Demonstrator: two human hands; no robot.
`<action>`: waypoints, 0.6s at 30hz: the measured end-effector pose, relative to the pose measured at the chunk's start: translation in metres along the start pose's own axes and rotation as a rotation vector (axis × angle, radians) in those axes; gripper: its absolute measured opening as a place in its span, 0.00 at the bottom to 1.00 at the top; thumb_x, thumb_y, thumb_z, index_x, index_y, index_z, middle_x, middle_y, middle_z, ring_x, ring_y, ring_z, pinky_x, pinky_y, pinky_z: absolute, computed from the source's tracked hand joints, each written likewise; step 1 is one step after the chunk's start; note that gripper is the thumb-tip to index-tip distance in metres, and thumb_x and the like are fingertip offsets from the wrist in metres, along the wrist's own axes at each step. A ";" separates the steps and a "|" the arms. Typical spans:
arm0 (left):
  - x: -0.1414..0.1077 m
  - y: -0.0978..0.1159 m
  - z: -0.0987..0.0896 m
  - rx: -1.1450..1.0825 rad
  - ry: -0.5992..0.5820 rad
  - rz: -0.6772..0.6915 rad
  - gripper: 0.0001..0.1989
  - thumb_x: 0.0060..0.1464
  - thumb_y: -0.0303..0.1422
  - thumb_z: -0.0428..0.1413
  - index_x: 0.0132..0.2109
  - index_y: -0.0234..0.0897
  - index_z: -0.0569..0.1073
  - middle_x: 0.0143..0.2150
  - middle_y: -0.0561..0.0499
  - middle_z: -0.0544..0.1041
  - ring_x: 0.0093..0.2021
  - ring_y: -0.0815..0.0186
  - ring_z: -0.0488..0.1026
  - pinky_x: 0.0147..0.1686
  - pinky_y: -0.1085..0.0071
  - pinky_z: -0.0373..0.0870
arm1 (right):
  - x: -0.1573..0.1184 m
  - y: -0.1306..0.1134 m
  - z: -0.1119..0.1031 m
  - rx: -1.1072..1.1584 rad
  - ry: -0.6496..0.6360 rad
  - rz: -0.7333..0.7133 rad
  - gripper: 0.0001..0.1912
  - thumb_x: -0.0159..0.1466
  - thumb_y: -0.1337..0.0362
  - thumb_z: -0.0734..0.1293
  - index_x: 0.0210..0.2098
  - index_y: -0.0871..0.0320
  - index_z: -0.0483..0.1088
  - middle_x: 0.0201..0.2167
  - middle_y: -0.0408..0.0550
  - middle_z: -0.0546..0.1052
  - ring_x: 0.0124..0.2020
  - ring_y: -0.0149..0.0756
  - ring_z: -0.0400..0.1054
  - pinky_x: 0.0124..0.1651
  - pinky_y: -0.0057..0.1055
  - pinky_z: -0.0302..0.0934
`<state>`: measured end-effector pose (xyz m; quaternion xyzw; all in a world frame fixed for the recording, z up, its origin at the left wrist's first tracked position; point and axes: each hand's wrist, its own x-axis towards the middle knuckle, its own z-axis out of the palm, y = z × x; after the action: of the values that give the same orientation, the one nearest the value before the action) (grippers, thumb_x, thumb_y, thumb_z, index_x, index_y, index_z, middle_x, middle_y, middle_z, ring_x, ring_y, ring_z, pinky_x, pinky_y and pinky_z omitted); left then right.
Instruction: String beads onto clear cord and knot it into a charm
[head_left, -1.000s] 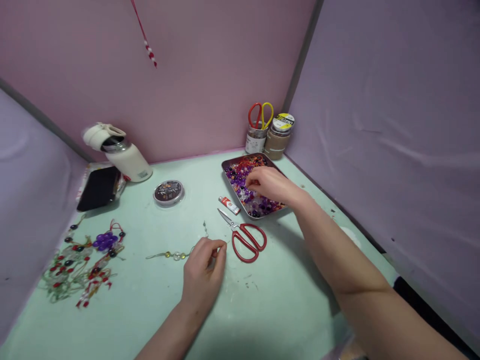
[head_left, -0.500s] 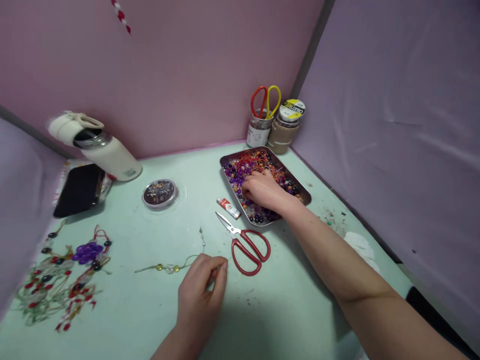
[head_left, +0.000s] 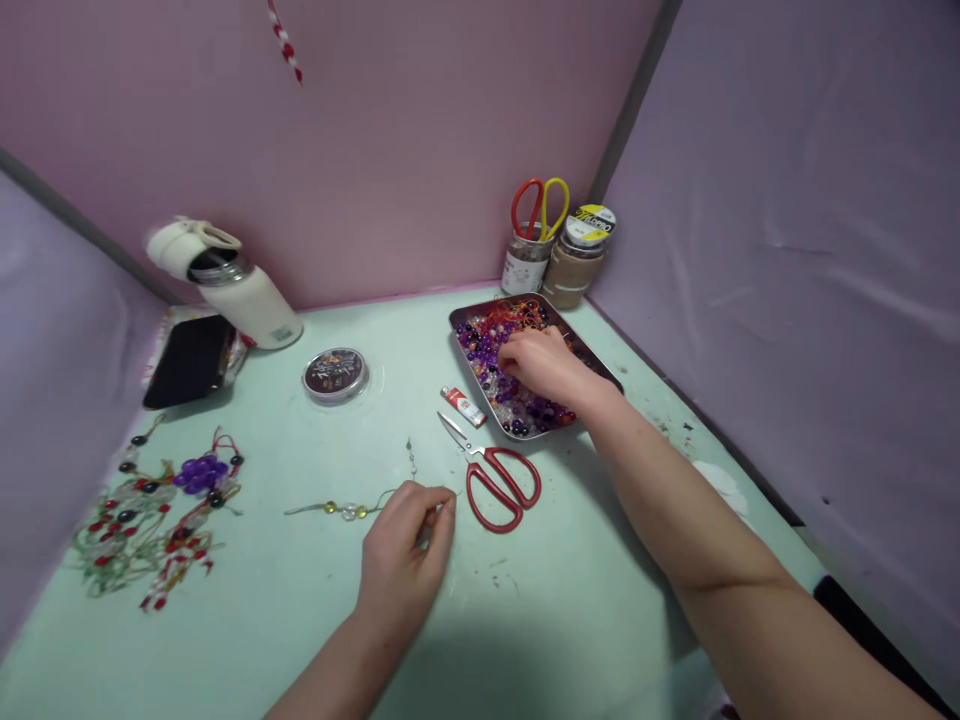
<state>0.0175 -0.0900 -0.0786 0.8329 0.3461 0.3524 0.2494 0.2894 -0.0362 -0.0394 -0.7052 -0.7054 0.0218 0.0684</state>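
Note:
My left hand point(head_left: 405, 545) rests on the table, thumb and forefinger pinched on the thin green end of a beaded cord point(head_left: 309, 510). Yellow and clear beads point(head_left: 349, 511) on this cord lie left of the hand, and a strand with small beads point(head_left: 412, 458) runs up above it. Over the metal tray point(head_left: 491, 412) of loose purple, black, clear and orange beads point(head_left: 480, 350), my right hand point(head_left: 544, 362) reaches down with curled fingers. Its fingertips are hidden, so anything in them does not show. Red-handled scissors point(head_left: 491, 480) lie between the hands, blades apart.
A lighter point(head_left: 463, 407) lies beside the tray. Farther left are a round case point(head_left: 335, 374), a phone point(head_left: 191, 362), a white bottle point(head_left: 255, 305) and a pile of beaded cords point(head_left: 142, 520). Behind the tray stand a can point(head_left: 523, 265) holding scissors and a jar point(head_left: 574, 270).
The view has shifted, so the things on the left appear farther right. My right hand remains over the beads with little change, and my left hand keeps its pinch on the cord.

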 end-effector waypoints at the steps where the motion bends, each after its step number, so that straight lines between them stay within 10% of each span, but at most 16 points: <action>1: -0.001 0.000 0.000 0.005 0.003 0.009 0.06 0.58 0.26 0.52 0.35 0.37 0.72 0.24 0.54 0.67 0.24 0.71 0.65 0.25 0.75 0.61 | 0.000 -0.001 0.001 0.003 -0.014 -0.013 0.11 0.61 0.74 0.61 0.29 0.58 0.74 0.33 0.49 0.77 0.40 0.39 0.66 0.36 0.35 0.40; 9: -0.009 0.000 0.005 0.003 -0.135 0.298 0.07 0.58 0.22 0.51 0.41 0.35 0.72 0.27 0.52 0.69 0.28 0.70 0.66 0.29 0.76 0.64 | 0.001 0.000 0.005 0.016 -0.061 -0.039 0.11 0.61 0.74 0.62 0.30 0.57 0.76 0.36 0.49 0.77 0.42 0.40 0.65 0.38 0.34 0.43; 18: -0.006 -0.007 0.005 -0.003 -0.186 0.249 0.07 0.58 0.22 0.52 0.40 0.36 0.71 0.28 0.53 0.69 0.28 0.71 0.66 0.29 0.76 0.63 | 0.002 0.007 0.009 0.040 -0.151 -0.044 0.15 0.60 0.76 0.61 0.35 0.56 0.78 0.41 0.53 0.74 0.44 0.41 0.61 0.39 0.33 0.48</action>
<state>0.0152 -0.0907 -0.0885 0.8982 0.2150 0.3023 0.2359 0.2947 -0.0341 -0.0487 -0.6844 -0.7232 0.0876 0.0293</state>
